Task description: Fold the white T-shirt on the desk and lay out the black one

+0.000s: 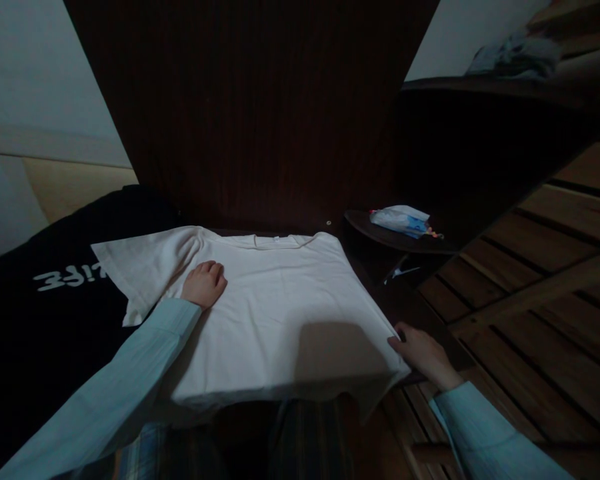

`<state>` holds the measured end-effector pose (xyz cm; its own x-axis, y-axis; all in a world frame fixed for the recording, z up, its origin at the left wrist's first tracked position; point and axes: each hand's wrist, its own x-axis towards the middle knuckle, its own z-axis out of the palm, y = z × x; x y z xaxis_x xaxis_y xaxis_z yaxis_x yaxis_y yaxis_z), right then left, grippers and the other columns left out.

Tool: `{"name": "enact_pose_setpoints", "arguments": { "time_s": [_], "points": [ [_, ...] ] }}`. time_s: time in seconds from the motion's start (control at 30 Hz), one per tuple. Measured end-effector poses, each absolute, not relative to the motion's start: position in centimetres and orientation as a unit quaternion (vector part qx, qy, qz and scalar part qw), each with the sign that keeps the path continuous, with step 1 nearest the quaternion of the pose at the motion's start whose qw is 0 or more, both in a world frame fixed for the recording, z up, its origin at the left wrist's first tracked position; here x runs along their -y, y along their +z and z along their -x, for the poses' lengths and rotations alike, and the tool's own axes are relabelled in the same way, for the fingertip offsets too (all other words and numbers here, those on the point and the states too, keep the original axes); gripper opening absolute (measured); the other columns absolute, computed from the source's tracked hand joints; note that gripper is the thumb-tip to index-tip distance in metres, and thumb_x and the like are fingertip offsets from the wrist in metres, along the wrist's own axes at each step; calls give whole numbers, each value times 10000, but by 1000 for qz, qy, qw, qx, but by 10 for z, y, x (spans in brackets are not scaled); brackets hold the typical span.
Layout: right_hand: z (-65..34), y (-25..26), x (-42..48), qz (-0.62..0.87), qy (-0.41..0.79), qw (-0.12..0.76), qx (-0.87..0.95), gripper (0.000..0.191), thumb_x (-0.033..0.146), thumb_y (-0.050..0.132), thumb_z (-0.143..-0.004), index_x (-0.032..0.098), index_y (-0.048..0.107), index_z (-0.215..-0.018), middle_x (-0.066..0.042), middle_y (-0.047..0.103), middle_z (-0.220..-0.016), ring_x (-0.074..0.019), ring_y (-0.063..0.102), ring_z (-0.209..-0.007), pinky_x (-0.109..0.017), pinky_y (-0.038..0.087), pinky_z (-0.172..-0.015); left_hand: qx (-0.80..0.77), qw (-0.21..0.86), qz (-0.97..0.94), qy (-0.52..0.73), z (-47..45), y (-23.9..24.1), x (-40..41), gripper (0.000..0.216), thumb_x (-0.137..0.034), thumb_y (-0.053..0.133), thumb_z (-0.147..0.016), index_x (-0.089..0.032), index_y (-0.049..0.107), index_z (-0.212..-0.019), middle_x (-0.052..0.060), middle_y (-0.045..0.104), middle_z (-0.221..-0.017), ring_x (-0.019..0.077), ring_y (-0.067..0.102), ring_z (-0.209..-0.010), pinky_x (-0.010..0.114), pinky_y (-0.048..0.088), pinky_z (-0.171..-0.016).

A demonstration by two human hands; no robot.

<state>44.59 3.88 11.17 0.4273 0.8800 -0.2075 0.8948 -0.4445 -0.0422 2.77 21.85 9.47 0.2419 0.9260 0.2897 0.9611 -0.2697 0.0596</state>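
Observation:
A white short-sleeved T-shirt (280, 293) lies spread on a dark surface, its neckline at the far side and its lower edge hanging over the near edge. One sleeve sticks out to the left; no sleeve shows spread out on the right. My left hand (205, 285) rests on the shirt near that left sleeve, palm down with slightly bent fingers, gripping nothing that I can see. At the right side edge, near the lower corner, my right hand (423, 352) pinches the fabric between thumb and fingers.
Black cloth with white lettering (70, 277) lies at left, partly under the sleeve. A dark wooden panel (260, 107) rises behind the shirt. To the right, a small rounded shelf (380, 233) carries a white and blue packet (403, 219). Wooden slats (545, 267) stand at far right.

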Motion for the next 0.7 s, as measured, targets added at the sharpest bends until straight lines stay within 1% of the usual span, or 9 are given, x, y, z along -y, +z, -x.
{"name": "enact_pose_setpoints", "arguments": {
  "time_s": [0.1,0.17,0.3,0.47,0.53,0.6,0.7],
  "points": [
    [-464,104,-34,-821,-162,-12,-547,222,377,427,-706,192,540,-661,-50,626,-691,-197,594,-710,-249,372,-572,601,66,785,-137,-27,94,-219,381,-279,329,-788,-137,559,-1055,120,560,-1120,247,511,-1033,354,399,-875],
    [-475,97,-31,-802,-208,-53,-557,213,374,442,-671,190,533,-614,-33,617,-634,-181,585,-666,-243,381,-570,600,65,786,-136,-26,93,-219,380,-281,329,-790,-140,557,-1058,117,560,-1120,243,512,-1031,350,398,-876],
    [-487,86,-22,-789,-278,-111,-537,198,360,477,-595,184,564,-619,-18,616,-602,-175,573,-627,-246,398,-573,602,63,784,-135,-26,93,-220,376,-280,339,-789,-135,558,-1059,122,560,-1118,246,511,-1033,348,404,-868],
    [-491,93,-12,-771,-314,-202,-516,217,393,521,-503,182,521,-551,1,551,-541,-159,513,-567,-255,394,-552,604,65,782,-141,-28,95,-219,368,-267,336,-792,-132,555,-1056,123,565,-1099,249,517,-1016,356,417,-844],
    [-489,101,-10,-754,-336,-253,-505,231,402,532,-501,179,518,-558,1,547,-555,-156,507,-588,-256,398,-576,603,67,782,-141,-28,95,-218,369,-262,337,-791,-124,551,-1057,129,563,-1096,254,516,-1012,364,418,-840],
    [-488,106,-8,-741,-359,-299,-482,232,404,528,-529,179,511,-579,4,545,-567,-145,500,-585,-252,396,-581,602,69,783,-140,-28,95,-218,365,-259,336,-790,-123,550,-1052,130,563,-1091,256,515,-1009,367,419,-835],
    [-492,105,-11,-751,-349,-340,-446,230,410,527,-538,186,475,-555,19,499,-509,-121,461,-509,-237,364,-517,601,72,783,-144,-28,94,-219,352,-254,337,-790,-134,550,-1042,122,566,-1079,250,516,-1001,362,422,-828]
  ]
}}
